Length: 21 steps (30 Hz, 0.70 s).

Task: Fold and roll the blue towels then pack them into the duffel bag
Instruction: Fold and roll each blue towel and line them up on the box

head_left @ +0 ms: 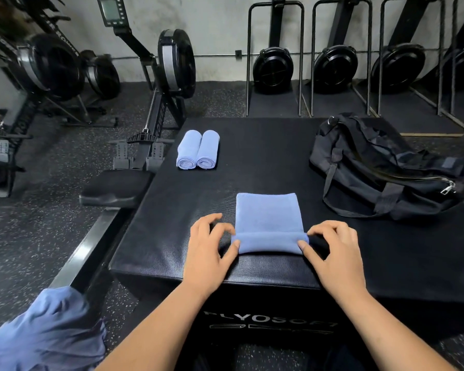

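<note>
Head camera, looking forward and down: I see a black padded box point(252, 167) filling the middle of the frame, with pale lettering on its near face. At lower centre a folded blue towel point(269, 215) lies flat on the box top, and its near edge is turned up into a short roll.

The left hand point(209, 247) sits at the left end of that roll. Its thumb is against the near side and its fingers curl over the top, pinching the cloth. The right hand point(332, 250) mirrors it at the right end, thumb and curled fingers pinching the roll. Both bare forearms enter from the bottom edge.

Above and left of centre, two rolled blue towels point(189, 151) lie side by side, touching, near the far left corner of the box top.

At the right of the frame a black duffel bag point(381, 172) slumps on the box top, well apart from the towel being rolled. I cannot tell how far its zip is open.

In the lower left corner, off the box, is a crumpled blue cloth point(51, 330). A rowing machine point(172, 68) stands at upper left on a dark speckled floor.
</note>
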Each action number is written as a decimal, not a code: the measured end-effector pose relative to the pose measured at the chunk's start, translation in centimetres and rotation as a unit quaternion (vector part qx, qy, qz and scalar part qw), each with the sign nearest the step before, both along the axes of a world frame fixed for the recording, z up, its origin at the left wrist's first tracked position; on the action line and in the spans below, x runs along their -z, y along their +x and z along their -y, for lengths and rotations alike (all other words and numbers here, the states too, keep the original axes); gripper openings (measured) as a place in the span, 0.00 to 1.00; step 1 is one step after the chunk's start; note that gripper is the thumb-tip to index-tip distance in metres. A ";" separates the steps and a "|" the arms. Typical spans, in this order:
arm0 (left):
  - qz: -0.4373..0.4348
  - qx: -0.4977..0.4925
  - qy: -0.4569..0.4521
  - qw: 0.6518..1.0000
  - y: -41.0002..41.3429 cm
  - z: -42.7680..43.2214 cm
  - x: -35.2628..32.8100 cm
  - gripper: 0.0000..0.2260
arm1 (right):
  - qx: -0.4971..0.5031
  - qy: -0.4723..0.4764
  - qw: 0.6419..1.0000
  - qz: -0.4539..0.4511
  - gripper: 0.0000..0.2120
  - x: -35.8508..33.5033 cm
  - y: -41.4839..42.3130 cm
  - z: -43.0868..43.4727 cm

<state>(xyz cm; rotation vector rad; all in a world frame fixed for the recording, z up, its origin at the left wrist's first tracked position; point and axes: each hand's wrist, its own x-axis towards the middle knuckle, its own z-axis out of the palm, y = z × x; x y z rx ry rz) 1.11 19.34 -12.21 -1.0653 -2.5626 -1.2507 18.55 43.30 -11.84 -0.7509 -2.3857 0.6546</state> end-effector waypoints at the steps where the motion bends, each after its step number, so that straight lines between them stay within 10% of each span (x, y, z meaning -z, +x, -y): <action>1: -0.006 0.001 0.000 1.000 0.1 0.1 0.0 0.06 | -0.005 0.018 1.000 -0.007 0.09 0.1 0.1 0.1; 21: -0.033 -0.007 -0.025 0.999 -0.4 0.0 0.8 0.14 | -0.015 0.013 0.998 0.053 0.16 0.7 -0.3 -0.9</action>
